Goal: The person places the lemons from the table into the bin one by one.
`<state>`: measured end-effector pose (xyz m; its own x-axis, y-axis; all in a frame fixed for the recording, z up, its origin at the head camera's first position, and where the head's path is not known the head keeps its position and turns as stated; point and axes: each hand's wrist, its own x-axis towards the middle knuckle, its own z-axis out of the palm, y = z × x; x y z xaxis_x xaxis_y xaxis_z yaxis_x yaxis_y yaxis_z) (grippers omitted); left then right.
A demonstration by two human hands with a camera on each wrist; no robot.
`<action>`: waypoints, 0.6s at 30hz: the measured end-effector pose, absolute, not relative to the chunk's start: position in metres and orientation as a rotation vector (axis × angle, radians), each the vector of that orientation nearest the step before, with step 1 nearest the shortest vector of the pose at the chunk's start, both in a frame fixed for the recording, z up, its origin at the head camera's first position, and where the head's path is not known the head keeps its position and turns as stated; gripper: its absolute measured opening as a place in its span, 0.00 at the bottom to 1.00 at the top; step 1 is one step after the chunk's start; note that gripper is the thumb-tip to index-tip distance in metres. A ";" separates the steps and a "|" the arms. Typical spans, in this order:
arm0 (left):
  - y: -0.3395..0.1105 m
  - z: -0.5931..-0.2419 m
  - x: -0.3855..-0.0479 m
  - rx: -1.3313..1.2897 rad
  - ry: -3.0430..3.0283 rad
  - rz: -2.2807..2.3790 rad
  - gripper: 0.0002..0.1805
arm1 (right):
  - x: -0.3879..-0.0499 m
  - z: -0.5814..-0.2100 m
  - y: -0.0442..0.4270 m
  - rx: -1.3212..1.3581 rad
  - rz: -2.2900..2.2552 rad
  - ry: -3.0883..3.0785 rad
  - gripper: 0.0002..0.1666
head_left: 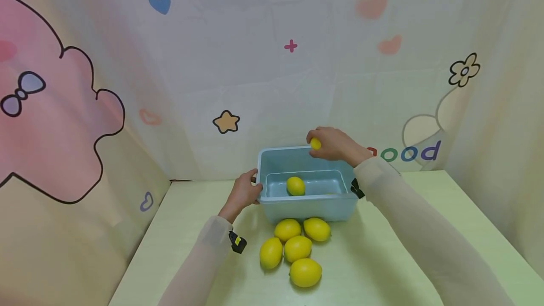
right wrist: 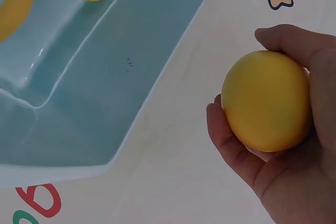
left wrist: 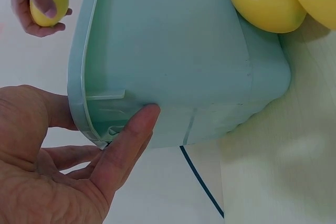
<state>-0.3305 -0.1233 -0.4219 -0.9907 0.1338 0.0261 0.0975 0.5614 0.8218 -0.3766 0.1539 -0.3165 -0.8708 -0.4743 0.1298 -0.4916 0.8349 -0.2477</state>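
Observation:
A light blue plastic bin (head_left: 310, 209) stands on the table with a lemon (head_left: 295, 186) inside. A second lemon (right wrist: 16, 9) in it shows only partly in the right wrist view. My left hand (head_left: 246, 189) grips the bin's left end by the rim, thumb (left wrist: 134, 140) against the outer wall. Over the back right rim, my right hand (head_left: 333, 143) holds another lemon (right wrist: 266, 100), with fingers and thumb curled round it. In front of the bin lie several loose lemons (head_left: 297, 249), one of them nearest me (head_left: 305, 272).
The pale green table (head_left: 191, 230) reaches back to a printed cloth (head_left: 238, 60) that hangs behind and at both sides. The bin's back stands close to this cloth. Both wrists carry small black devices (head_left: 237, 242).

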 end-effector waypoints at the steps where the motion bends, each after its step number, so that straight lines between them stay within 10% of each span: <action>1: -0.123 -0.422 -0.331 0.205 2.742 1.436 0.29 | -0.379 -0.318 0.153 0.772 0.422 -2.961 0.20; 18: -0.123 -0.422 -0.330 0.195 2.744 1.444 0.30 | -0.395 -0.334 0.144 0.722 0.392 -3.164 0.22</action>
<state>-0.3296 -0.1229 -0.4221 -0.9915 0.1269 0.0277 0.0947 0.5600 0.8230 -0.3955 0.1438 -0.3341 -0.8948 -0.4409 -0.0705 -0.4104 0.8743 -0.2590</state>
